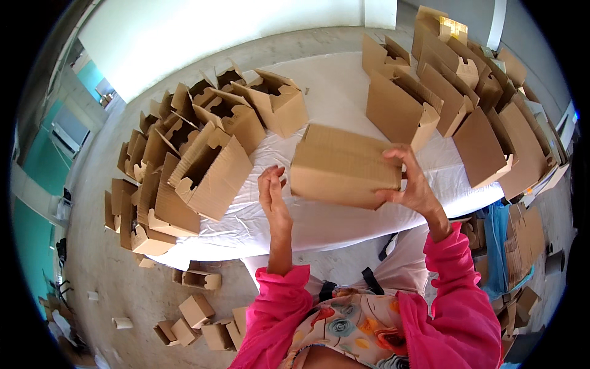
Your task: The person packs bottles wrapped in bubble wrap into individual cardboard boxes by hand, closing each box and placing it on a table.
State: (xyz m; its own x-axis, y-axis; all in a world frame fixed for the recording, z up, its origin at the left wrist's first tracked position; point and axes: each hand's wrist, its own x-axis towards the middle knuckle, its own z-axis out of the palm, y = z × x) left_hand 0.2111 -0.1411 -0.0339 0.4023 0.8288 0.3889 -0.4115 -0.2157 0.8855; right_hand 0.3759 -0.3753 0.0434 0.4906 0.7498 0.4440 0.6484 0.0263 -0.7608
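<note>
A brown cardboard box (344, 166) is held in front of me over the white-covered table (335, 83). My right hand (413, 182) grips its right end, thumb at the lower edge and fingers on the upper side. Beside the box's left end, my left hand (273, 195) is raised, its fingers slightly bent and apart from the cardboard, with nothing in them. Closest to that hand is an open-topped cardboard box (220, 178) standing at the table's left. To the right of the held box stands another open box (399, 111).
Rows of open boxes (276, 107) crowd the table's left side, and more stand upright (479, 147) on the right. Small boxes (196, 310) lie on the floor at lower left. Flattened cardboard (525, 240) and blue plastic (495, 246) sit at lower right.
</note>
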